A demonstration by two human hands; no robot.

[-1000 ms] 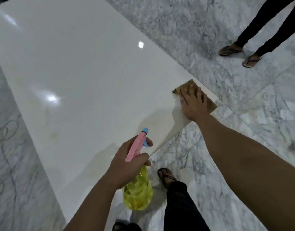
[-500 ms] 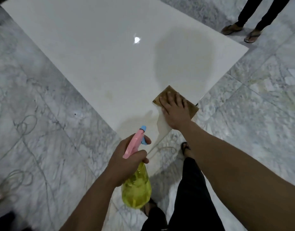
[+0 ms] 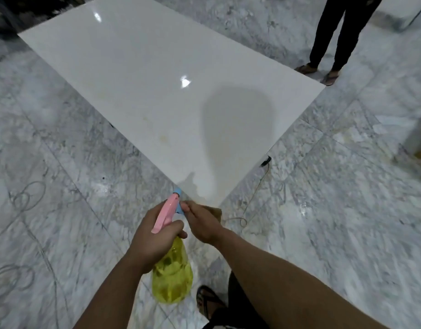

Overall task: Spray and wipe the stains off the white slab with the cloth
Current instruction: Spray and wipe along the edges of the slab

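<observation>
Below slab (image 3: pixel 157 96) corner — spray bottle (image 3: pixel 172 271) upright; nozzle (image 3: pixel 177 191) slabward.

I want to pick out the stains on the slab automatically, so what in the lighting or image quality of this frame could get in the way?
Head view: two bright glare spots and a large dark shadow lie on the white slab, the faint yellowish stains barely stand out, wide-angle bending curves the floor lines, and the floor at the right edge is smeared by motion blur.

White slab (image 3: pixel 157 91) on marble floor (image 3: pixel 347 210).
</observation>
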